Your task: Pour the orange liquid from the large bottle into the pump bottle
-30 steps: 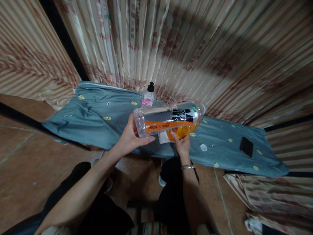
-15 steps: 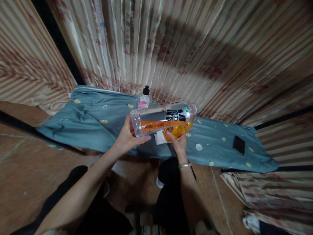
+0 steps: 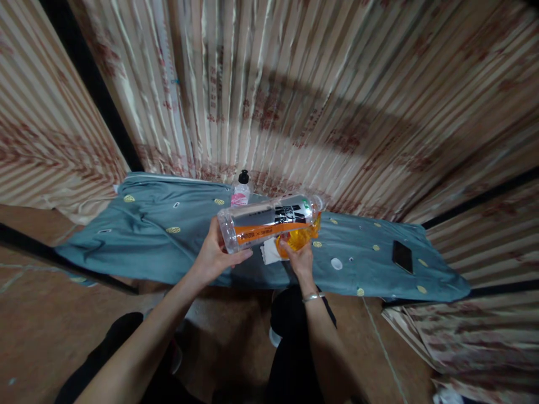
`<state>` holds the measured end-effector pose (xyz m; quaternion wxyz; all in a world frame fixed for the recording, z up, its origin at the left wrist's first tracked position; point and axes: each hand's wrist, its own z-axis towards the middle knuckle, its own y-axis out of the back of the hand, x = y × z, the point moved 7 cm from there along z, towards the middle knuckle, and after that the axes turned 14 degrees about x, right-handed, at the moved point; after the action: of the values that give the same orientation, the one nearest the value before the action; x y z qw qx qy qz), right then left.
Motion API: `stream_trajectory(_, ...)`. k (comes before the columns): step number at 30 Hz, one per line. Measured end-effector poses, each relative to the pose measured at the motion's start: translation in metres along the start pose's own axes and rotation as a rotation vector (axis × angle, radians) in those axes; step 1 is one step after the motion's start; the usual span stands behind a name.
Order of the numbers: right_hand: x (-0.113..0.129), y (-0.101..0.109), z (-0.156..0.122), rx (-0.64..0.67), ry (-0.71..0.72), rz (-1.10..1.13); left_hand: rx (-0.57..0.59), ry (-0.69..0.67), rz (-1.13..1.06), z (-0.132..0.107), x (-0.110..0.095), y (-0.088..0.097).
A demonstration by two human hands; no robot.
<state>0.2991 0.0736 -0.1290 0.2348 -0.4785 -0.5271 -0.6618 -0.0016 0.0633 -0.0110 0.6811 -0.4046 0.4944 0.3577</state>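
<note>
A large clear plastic bottle (image 3: 269,221) with an orange and black label lies tipped on its side, orange liquid pooled near its neck. My left hand (image 3: 214,258) is closed around the bottle's base end. My right hand (image 3: 297,261) grips it from below near the liquid, with a bracelet on that wrist. A white cloth or tissue (image 3: 269,253) shows under the bottle between my hands. The bottle's neck at the right end looks uncapped. All of this is above a grey-blue patterned cloth (image 3: 168,241) spread on a table.
A small bottle with a black cap and pink label (image 3: 241,192) stands at the table's back edge. A white cap (image 3: 336,263) and a black phone (image 3: 402,256) lie on the cloth to the right. Striped curtains hang behind. My dark-trousered legs are below.
The view has tilted upward, so bottle and hands sit lower and smaller in frame. Both hands keep the same grip on the tipped bottle.
</note>
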Motion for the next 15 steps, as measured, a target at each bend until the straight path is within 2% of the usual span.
stream_trajectory(8,-0.001,-0.003,0.0,-0.023,0.04,-0.001,-0.082,-0.09,0.067,-0.002,0.008,0.01)
stream_trajectory(11,0.001,-0.004,-0.001,-0.041,0.019,0.009,-0.082,-0.072,0.094,-0.002,0.012,0.012)
stream_trajectory(15,0.004,-0.005,-0.003,-0.062,0.01,0.031,-0.079,-0.065,0.099,-0.004,0.007,0.011)
